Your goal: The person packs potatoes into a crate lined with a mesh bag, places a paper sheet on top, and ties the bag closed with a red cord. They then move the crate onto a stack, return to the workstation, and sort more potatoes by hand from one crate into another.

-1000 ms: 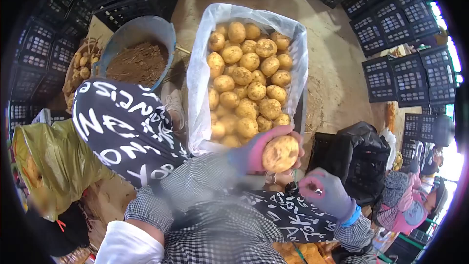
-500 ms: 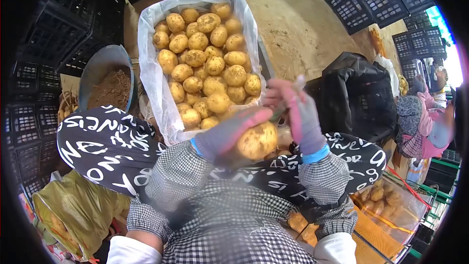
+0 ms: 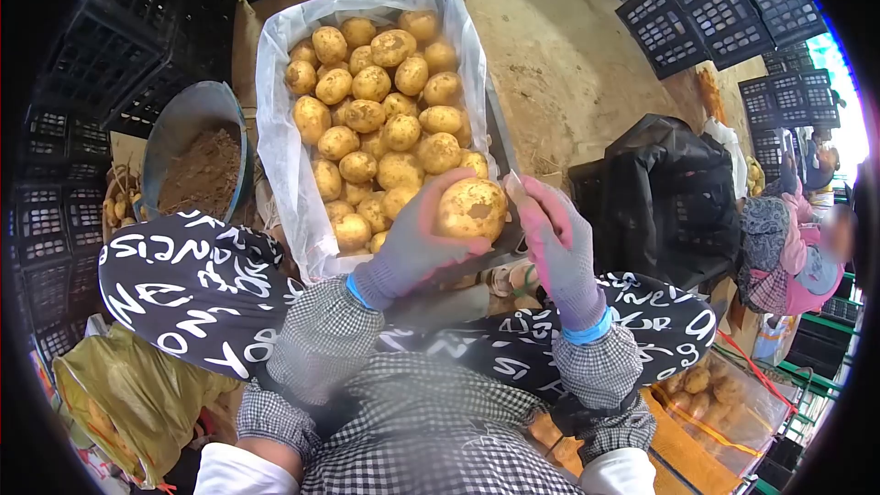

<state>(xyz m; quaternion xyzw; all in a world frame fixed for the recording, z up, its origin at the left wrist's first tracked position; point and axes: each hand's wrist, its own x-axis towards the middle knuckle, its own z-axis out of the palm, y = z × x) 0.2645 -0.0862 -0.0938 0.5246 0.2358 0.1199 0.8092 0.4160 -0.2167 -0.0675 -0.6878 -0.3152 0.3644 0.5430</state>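
Note:
My left hand (image 3: 417,243), in a grey and pink glove, is wrapped round a large potato (image 3: 472,212) with brown patches on its skin. The potato is held up just past the near right corner of a crate lined with clear plastic (image 3: 278,142), which is filled with loose potatoes (image 3: 401,132). Close to the right of the held potato, my right hand (image 3: 557,238), gloved alike, has its fingers pinched together. A thin pale piece shows at those fingertips; what it is cannot be made out.
Left of the crate stands a blue-grey tub (image 3: 240,160) with soil in it. A black plastic bag (image 3: 674,192) is at the right. Black crates (image 3: 715,14) are stacked around. Another person in pink (image 3: 797,252) sits at far right. Bagged potatoes (image 3: 706,394) lie at lower right.
The potato has turned and risen slightly away from my body, now with a brown patch facing up. My right hand has drawn down and its fingers have come beside the potato.

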